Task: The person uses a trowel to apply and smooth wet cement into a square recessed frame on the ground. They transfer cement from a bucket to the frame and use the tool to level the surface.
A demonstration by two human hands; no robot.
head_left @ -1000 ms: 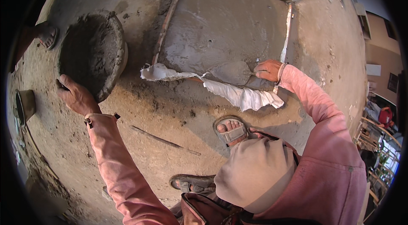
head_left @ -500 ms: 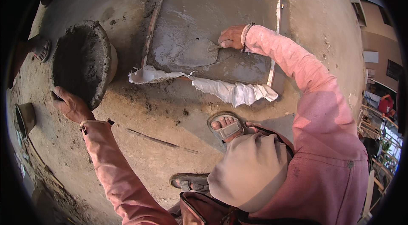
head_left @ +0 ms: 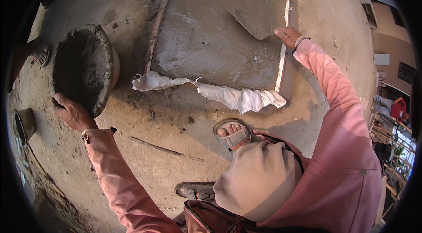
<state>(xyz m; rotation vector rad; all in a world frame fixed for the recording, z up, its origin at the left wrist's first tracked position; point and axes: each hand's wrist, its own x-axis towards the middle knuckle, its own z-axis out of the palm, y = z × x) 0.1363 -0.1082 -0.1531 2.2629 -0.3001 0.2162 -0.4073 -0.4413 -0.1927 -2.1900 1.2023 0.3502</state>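
At upper right, my right fingers (head_left: pixel 280 34) closed round a trowel (head_left: pixel 254 24) over wet grey cement (head_left: pixel 189 41); at left, my left fingers (head_left: pixel 66 103) gripping a grey-caked basin (head_left: pixel 115 67)

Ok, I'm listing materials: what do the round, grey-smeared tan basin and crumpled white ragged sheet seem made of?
Basin: possibly matte plastic; the bare tan outer wall looks smooth, though rubber is possible. White sheet: probably dull woven sacking, given frayed edges and soft folds.
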